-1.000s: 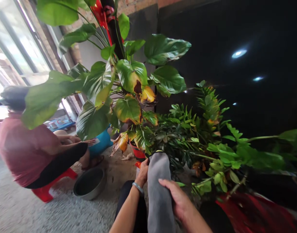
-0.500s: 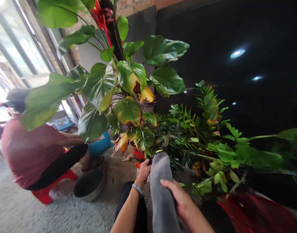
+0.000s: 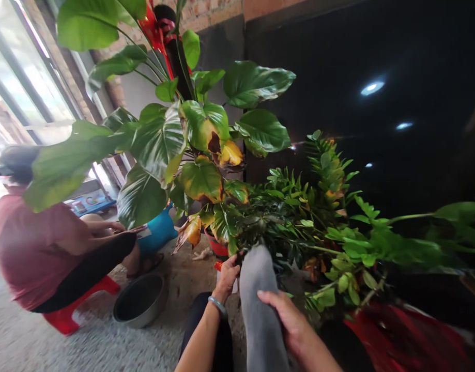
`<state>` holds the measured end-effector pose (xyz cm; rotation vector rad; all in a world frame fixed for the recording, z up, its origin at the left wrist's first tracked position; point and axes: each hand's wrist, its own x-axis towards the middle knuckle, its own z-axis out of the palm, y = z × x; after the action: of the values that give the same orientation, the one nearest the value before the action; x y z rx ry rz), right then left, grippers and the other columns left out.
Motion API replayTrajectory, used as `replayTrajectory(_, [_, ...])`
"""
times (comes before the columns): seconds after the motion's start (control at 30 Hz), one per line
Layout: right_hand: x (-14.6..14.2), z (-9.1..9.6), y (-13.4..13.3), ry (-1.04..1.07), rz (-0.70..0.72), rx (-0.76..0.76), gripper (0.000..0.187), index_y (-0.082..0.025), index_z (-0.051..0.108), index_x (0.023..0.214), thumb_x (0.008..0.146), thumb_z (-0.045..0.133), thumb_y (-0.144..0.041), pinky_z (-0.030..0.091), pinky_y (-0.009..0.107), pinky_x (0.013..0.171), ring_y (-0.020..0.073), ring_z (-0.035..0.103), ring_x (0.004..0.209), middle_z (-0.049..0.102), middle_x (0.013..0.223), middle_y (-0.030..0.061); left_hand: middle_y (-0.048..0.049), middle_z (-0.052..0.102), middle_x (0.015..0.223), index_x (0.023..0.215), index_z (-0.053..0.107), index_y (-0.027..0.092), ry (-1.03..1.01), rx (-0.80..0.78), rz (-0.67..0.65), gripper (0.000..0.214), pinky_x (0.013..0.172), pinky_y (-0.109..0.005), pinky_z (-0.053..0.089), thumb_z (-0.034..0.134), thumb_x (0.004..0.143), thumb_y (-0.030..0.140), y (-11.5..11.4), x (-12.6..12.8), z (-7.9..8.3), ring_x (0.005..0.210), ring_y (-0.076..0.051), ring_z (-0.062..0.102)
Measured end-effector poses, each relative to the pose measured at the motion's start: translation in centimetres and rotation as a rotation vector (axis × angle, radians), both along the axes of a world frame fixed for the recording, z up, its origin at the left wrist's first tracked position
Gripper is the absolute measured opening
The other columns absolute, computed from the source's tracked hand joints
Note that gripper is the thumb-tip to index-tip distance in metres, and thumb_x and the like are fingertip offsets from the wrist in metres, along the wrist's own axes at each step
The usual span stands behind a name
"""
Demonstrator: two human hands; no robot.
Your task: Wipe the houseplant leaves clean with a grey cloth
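A long grey sock (image 3: 260,305) stretches away from me between my hands, filled out in a foot-like shape. My right hand (image 3: 289,320) grips its right side, with the thumb on top and the other fingers mostly hidden beneath. At the sock's far left edge, my left hand (image 3: 226,279) has its fingers closed beside the tip, around something small and dark. What that is I cannot make out. A pale bracelet (image 3: 218,306) circles my left wrist. The sock's tip is slightly blurred against the leaves.
A large leafy plant (image 3: 200,178) and bushy lower plants (image 3: 295,206) stand just ahead. On the left, a person in a pink shirt (image 3: 31,243) sits on a red stool (image 3: 64,320). A grey basin (image 3: 140,305) rests on the floor. Red plastic (image 3: 400,336) lies at lower right.
The view has shifted slightly. A dark edge with a yellow patch at the sock's tip no longer shows. Both hands keep nearly the same places. The seated person's arm has shifted a little.
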<state>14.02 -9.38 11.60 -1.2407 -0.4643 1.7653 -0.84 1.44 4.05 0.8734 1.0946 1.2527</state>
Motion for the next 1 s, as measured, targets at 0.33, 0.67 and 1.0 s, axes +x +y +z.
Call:
replayTrajectory(0.33, [3.1,6.4,3.1,0.138,-0.331,0.333,0.039,-0.019,0.069,0.071,0.038,0.087,-0.026,0.055,0.034,0.055,0.0218,0.066,0.051,0.073,0.057,0.0002,0.0037,0.059,0.053,0.104,0.077,0.01,0.049,-0.014,0.025,0.057,0.053,-0.023,0.036,0.071,0.047,0.013,0.7,-0.3,-1.6,0.051,-0.011,0.047])
replayTrajectory(0.67, [1.6,-0.2,-1.4,0.308,-0.139,-0.276,0.022,-0.02,0.067,0.059,0.047,0.082,-0.029,0.061,0.042,0.065,0.0316,0.074,0.066,0.071,0.053,0.0062,0.0036,0.062,0.055,0.106,0.076,0.009,0.036,-0.032,0.028,0.059,0.05,-0.022,0.03,0.073,0.047,0.014,0.9,-0.5,-2.1,0.048,-0.008,0.044])
replayTrajectory(1.0, [3.3,4.3,3.9,0.444,-0.348,0.023,0.017,-0.021,0.067,0.063,0.053,0.08,-0.021,0.061,0.04,0.068,0.0279,0.074,0.064,0.069,0.05,0.0007,0.0054,0.058,0.047,0.111,0.073,0.005,0.005,-0.049,0.023,0.064,0.047,-0.021,0.032,0.07,0.047,0.012,0.3,0.3,-0.8,0.043,-0.008,0.043])
